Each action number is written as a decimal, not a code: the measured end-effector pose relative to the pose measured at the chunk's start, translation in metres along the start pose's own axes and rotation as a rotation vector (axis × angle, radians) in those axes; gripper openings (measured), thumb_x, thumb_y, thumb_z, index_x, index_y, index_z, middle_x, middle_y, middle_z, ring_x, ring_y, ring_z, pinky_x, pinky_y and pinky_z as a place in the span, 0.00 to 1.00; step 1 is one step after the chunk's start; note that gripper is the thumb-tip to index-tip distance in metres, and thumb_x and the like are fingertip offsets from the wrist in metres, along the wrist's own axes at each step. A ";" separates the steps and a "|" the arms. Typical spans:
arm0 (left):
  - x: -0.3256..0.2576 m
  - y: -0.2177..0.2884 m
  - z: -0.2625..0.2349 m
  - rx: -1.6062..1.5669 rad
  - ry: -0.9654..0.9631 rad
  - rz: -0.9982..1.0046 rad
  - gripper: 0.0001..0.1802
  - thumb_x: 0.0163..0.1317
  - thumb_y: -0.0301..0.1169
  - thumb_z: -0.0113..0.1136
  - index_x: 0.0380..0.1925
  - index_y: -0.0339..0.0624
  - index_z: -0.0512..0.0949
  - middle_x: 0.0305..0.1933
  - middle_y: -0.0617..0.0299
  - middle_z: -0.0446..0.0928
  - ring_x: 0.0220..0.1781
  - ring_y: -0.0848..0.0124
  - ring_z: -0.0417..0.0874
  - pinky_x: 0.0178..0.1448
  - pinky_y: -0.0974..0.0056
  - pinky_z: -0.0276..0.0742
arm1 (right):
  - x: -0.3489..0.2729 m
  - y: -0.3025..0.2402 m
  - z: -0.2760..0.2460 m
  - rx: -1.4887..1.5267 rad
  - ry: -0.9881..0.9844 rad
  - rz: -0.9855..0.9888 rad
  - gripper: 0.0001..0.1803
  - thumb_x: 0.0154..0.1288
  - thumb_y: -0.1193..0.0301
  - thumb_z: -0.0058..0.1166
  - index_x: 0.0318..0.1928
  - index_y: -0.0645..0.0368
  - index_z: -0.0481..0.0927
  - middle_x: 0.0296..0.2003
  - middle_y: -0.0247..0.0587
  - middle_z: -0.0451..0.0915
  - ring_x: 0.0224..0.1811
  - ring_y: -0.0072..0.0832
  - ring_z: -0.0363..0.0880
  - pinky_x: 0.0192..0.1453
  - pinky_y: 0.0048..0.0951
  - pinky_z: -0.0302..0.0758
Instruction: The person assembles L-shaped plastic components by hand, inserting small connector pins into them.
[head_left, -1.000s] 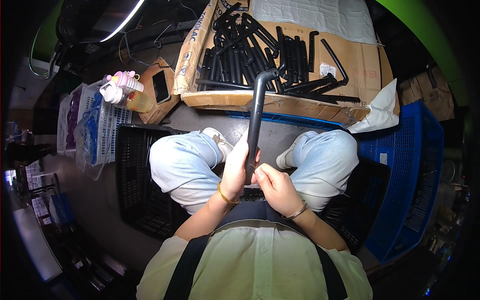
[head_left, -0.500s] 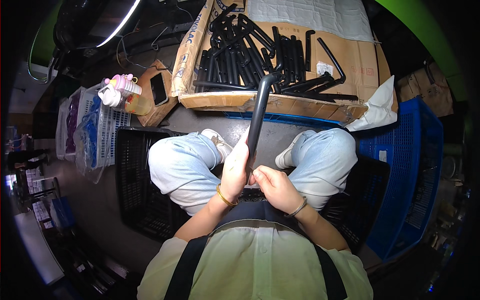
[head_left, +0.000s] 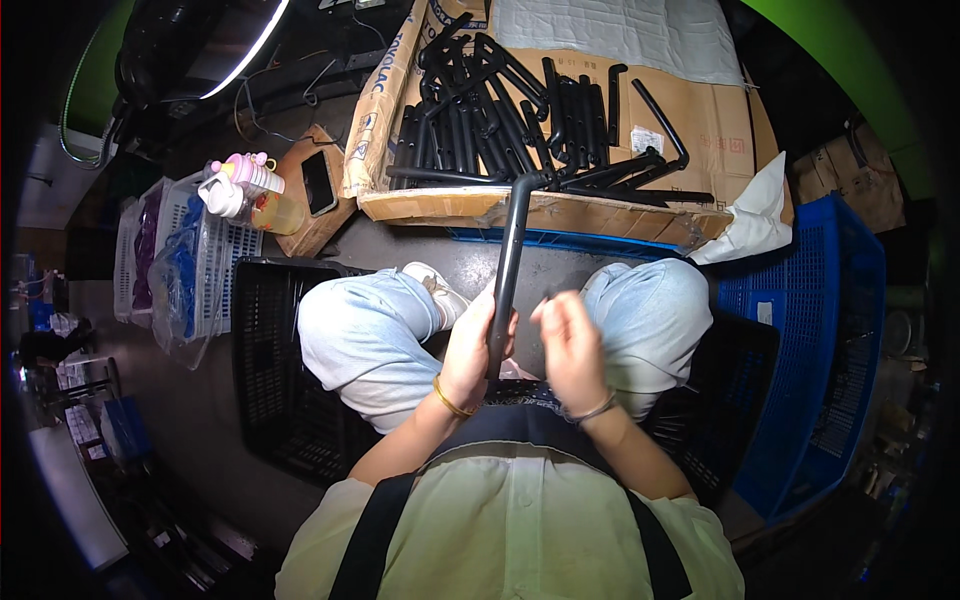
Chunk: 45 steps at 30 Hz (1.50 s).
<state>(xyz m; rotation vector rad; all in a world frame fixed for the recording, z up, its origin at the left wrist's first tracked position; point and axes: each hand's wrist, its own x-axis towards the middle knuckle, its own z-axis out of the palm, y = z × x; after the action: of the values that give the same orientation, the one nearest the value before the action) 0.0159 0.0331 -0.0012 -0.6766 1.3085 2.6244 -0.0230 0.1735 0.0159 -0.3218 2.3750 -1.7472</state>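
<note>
My left hand (head_left: 472, 345) is wrapped round the lower part of a black bent tube (head_left: 508, 265), which stands nearly upright in front of me. Its short bent end points right, over the edge of the cardboard box. To the right of the tube and apart from it, my right hand (head_left: 573, 350) is raised with its fingers curled together. A small dark spot shows by its fingertips; blur keeps me from telling what it is. Beyond, a heap of similar black tubes (head_left: 470, 135) lies in the open cardboard box (head_left: 590, 222).
Blue crates (head_left: 800, 300) stand at the right and a black crate (head_left: 285, 360) at the left. A phone (head_left: 319, 184) lies on a wooden surface beside a bottle with a white and pink top (head_left: 232, 195). A white crate (head_left: 215, 260) with plastic bags stands farther left.
My right hand has come away from the tube's lower end, moving up and to the right. The tube has tilted slightly, its bent top shifting a little left and down, still in my left hand.
</note>
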 end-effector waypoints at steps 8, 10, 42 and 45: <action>-0.019 0.018 -0.031 0.113 -0.601 -0.344 0.28 0.75 0.45 0.42 0.68 0.42 0.60 0.28 0.66 0.70 0.24 0.80 0.71 0.29 0.75 0.68 | 0.069 0.012 -0.050 0.438 0.008 0.315 0.11 0.72 0.65 0.53 0.40 0.61 0.78 0.27 0.20 0.72 0.26 0.08 0.63 0.28 0.13 0.61; -0.021 0.019 -0.028 0.213 -0.491 -0.336 0.29 0.75 0.44 0.44 0.69 0.42 0.56 0.32 0.64 0.71 0.25 0.79 0.73 0.30 0.75 0.70 | 0.060 0.020 -0.027 0.413 -0.014 0.223 0.12 0.72 0.64 0.53 0.38 0.61 0.77 0.27 0.23 0.72 0.26 0.10 0.65 0.29 0.16 0.65; 0.000 0.025 -0.024 0.395 -0.372 -0.152 0.10 0.76 0.37 0.43 0.49 0.45 0.65 0.28 0.71 0.67 0.17 0.85 0.60 0.18 0.76 0.57 | 0.018 -0.019 -0.029 0.063 -0.564 0.150 0.13 0.73 0.67 0.46 0.37 0.64 0.77 0.27 0.49 0.81 0.30 0.35 0.81 0.38 0.34 0.74; 0.003 0.025 -0.026 0.460 -0.338 -0.187 0.11 0.76 0.38 0.45 0.49 0.45 0.66 0.27 0.71 0.66 0.17 0.85 0.60 0.19 0.76 0.56 | 0.020 0.009 -0.024 0.017 -0.348 -0.014 0.13 0.73 0.68 0.45 0.34 0.64 0.76 0.24 0.45 0.78 0.28 0.34 0.79 0.38 0.32 0.74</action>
<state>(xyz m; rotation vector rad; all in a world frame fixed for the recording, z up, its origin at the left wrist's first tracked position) 0.0142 -0.0028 0.0015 -0.2552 1.5662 2.0632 -0.0493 0.1925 0.0136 -0.5877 2.1137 -1.5658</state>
